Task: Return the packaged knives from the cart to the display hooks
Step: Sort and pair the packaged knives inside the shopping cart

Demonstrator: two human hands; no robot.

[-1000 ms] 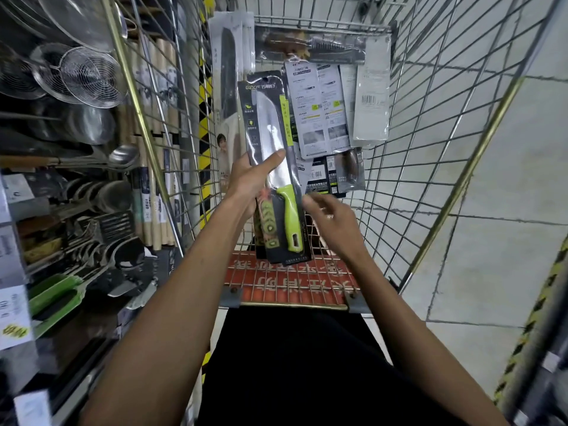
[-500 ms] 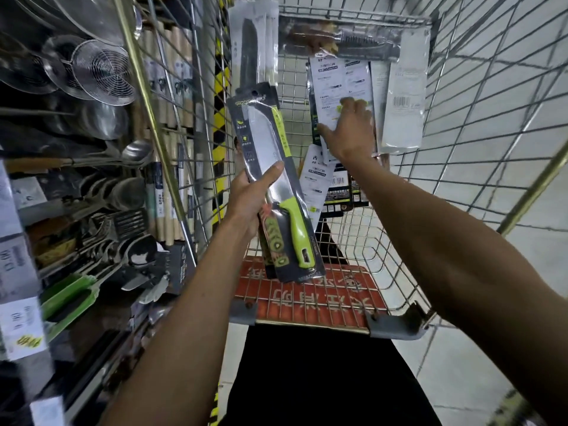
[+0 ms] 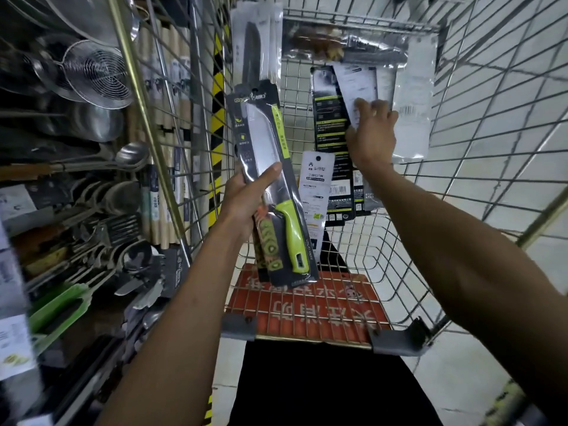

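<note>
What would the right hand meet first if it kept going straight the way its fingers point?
The white-backed knife package at the fingertips of the right hand; beyond it, probably the cart's far wire wall, though depth is unclear.

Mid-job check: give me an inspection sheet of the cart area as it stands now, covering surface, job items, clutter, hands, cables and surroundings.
Surface: wire cart, with a red panel at its near end.
Job's things: green-handled knife package with a second package behind it, both held over the basket; more packages, among them a white-backed package, lean at the far end.
Clutter: nothing seen.
Grippers: left hand grips the two packages; right hand grips the white-backed package.
Cables: nothing seen.
Surroundings: shelf with strainers and ladles at left; tiled floor at right.
</note>
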